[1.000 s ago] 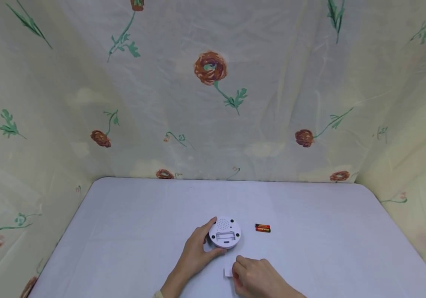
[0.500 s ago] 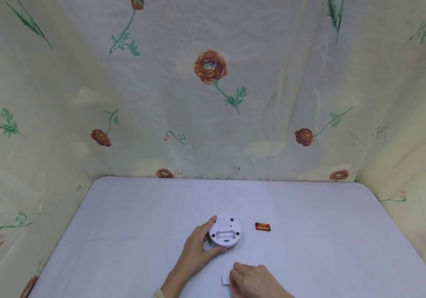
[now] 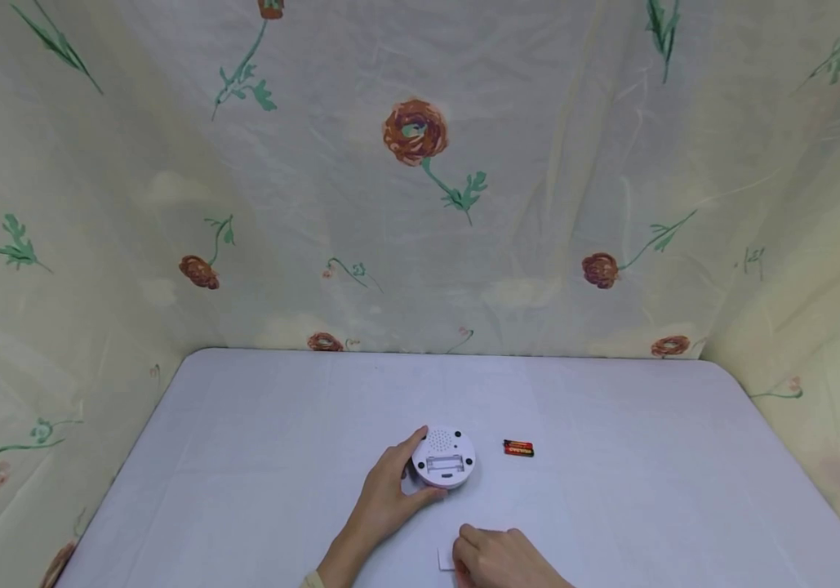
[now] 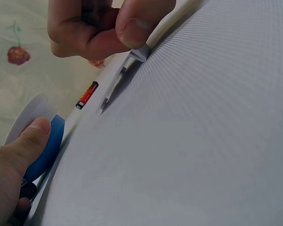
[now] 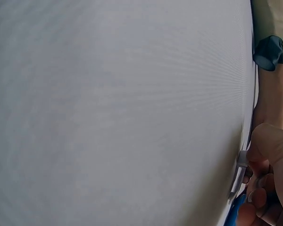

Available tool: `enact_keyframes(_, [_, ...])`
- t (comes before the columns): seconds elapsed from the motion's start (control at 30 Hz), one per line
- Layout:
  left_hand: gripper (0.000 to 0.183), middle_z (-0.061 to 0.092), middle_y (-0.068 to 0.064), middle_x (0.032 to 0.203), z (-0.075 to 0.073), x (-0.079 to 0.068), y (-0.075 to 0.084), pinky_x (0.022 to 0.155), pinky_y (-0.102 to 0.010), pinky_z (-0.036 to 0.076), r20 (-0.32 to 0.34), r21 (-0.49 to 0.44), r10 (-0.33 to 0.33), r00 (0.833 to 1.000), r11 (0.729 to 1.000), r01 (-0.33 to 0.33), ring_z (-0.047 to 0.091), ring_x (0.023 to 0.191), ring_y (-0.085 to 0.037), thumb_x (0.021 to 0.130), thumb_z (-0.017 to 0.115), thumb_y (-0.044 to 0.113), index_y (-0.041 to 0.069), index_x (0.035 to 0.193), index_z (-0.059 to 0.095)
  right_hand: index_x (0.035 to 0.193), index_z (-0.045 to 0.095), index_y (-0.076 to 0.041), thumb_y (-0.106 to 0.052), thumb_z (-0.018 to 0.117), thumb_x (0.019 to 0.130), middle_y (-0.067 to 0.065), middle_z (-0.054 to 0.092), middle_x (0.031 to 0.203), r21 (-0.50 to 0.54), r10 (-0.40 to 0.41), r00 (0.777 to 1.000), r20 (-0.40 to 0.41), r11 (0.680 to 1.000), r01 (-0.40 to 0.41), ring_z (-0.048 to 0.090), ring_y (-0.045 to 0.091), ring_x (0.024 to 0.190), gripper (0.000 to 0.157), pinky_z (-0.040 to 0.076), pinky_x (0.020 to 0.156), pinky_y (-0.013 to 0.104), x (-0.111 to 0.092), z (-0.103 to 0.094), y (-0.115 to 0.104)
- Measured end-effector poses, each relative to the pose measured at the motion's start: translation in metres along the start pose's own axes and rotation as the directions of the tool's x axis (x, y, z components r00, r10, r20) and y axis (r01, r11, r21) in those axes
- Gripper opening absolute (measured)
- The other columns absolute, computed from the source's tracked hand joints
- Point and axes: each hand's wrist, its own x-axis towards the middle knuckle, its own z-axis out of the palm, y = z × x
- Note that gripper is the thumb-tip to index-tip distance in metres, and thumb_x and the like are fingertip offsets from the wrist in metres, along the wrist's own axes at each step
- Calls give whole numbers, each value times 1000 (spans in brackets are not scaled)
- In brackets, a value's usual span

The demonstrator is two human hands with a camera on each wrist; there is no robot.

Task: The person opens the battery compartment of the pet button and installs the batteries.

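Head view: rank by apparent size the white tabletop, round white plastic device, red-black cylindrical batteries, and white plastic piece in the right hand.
White tabletop
Round white device
Unsure: red-black batteries or white plastic piece, since the right hand partly hides it.

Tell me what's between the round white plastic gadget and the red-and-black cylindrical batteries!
Only bare white tabletop lies between the gadget and the batteries; the head view shows that.

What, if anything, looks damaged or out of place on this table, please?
Nothing stands out as spilled or damaged. The round device has its battery compartment uncovered, the batteries lie apart from it, and the right hand pinches a small white piece, but none of that looks odd.
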Motion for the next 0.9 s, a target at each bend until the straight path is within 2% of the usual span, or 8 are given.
enact_keyframes(0.1, [89,59,-2,126,0,0,0,82,-26,48,-2,-3,-1,1000,1000,1,53,99,-10,69,79,44,26,146,37,82,59,-20,-51,57,88,-16,38,69,17,16,1000,13,1000,-16,33,-5,55,32,31,48,11,1,0,-1])
enact_keyframes(0.3, [89,59,-2,126,0,-1,-1,82,-26,48,0,-11,-9,1000,1000,9,53,99,-10,70,79,43,26,146,37,80,59,-20,-26,64,84,-16,41,70,33,29,1000,-7,999,-29,34,-5,55,10,32,49,12,2,0,-2])
enact_keyframes(0.4, [89,60,-1,125,0,-1,-2,81,-25,48,-3,-14,-8,1000,1000,8,53,98,-10,69,79,43,26,146,37,79,58,-20,-22,64,85,-17,43,70,39,19,1000,-17,999,-18,34,-5,55,8,33,50,12,3,-2,-1])
enact_keyframes(0.57, [89,60,0,123,-1,-1,-1,80,-24,47,-3,-21,-7,1000,1000,7,51,95,-9,69,79,43,27,145,37,79,59,-23,-26,60,90,-20,41,67,169,24,999,-31,985,-19,36,-7,55,11,34,51,12,3,-10,5])
enact_keyframes(0.67, [89,60,0,123,-1,-1,-1,80,-24,47,-1,-19,-9,1000,1000,9,51,95,-8,69,79,44,28,146,36,81,60,-24,-25,59,91,-21,43,67,239,40,992,-117,971,-11,39,-8,57,11,36,53,13,2,-16,13])
enact_keyframes(0.73, [89,60,1,122,-1,0,-1,79,-24,47,-1,-15,-9,1000,1000,9,51,94,-8,70,78,45,28,146,36,82,60,-25,-24,60,91,-21,44,67,257,70,978,-196,966,-18,40,-8,58,9,37,53,13,3,-19,21])
enact_keyframes(0.8, [89,60,1,121,0,0,-1,79,-23,46,3,-12,-11,1000,1000,11,50,93,-7,70,78,45,28,146,36,82,60,-26,-21,63,89,-22,45,66,258,127,947,-294,965,-50,40,-8,59,9,37,54,13,4,-21,31])
enact_keyframes(0.9, [89,60,1,121,1,-1,-1,79,-23,46,16,-17,-16,1000,1000,16,51,92,-8,70,77,47,28,146,35,84,60,-25,-14,67,86,-21,46,67,264,237,862,-448,956,-126,41,-7,60,13,38,54,14,5,-21,50])
